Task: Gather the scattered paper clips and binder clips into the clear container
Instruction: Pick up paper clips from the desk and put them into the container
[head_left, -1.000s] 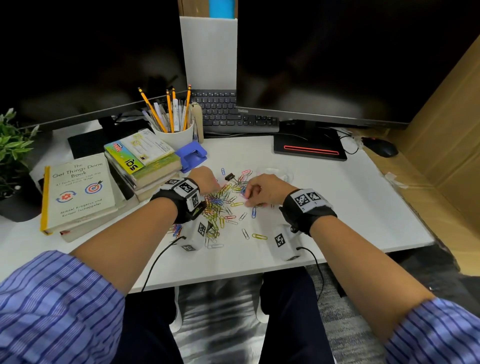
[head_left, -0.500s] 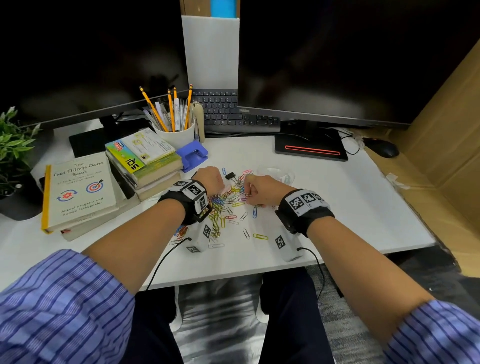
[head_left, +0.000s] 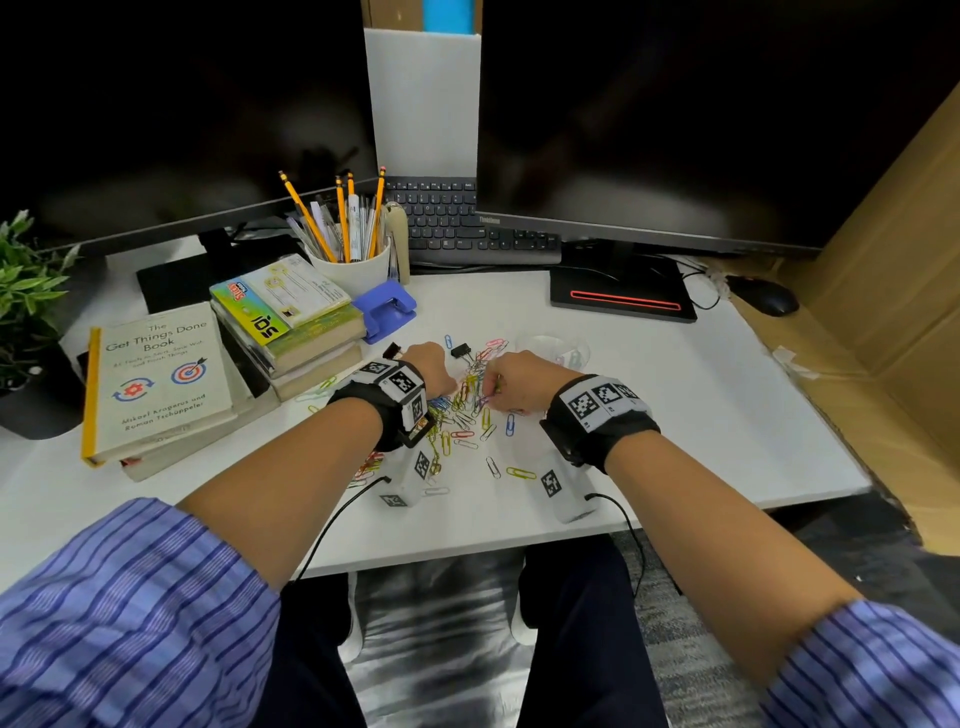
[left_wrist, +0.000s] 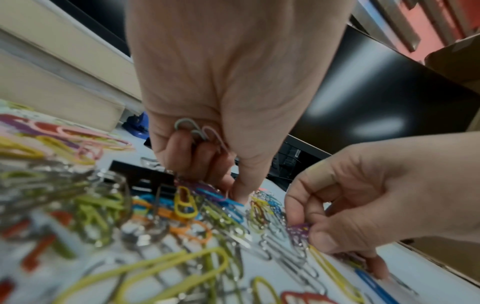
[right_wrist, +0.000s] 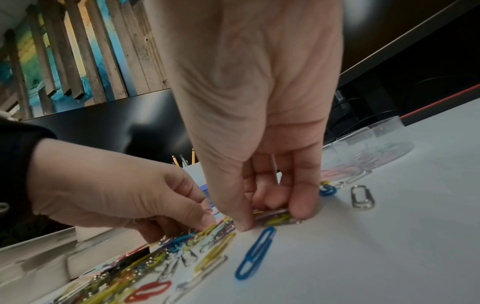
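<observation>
Several coloured paper clips (head_left: 467, 410) lie in a heap on the white desk (head_left: 675, 395), with a black binder clip (head_left: 460, 351) at the heap's far edge. My left hand (head_left: 434, 370) holds a few clips (left_wrist: 198, 133) curled in its fingers while its thumb presses into the heap. My right hand (head_left: 511, 384) pinches a small bunch of clips (right_wrist: 275, 217) against the desk beside the heap. The clear container (head_left: 558, 351) stands just beyond the right hand, with some clips in it (right_wrist: 369, 152).
A stack of books (head_left: 291, 332) and a blue hole punch (head_left: 387, 309) stand left of the heap. A white cup of pencils (head_left: 350, 265), a keyboard (head_left: 467, 228) and two monitors are behind. A mouse (head_left: 769, 299) lies far right.
Both hands have shifted slightly away from me over the heap and closer together. The right hand now pinches clips nearer the container.
</observation>
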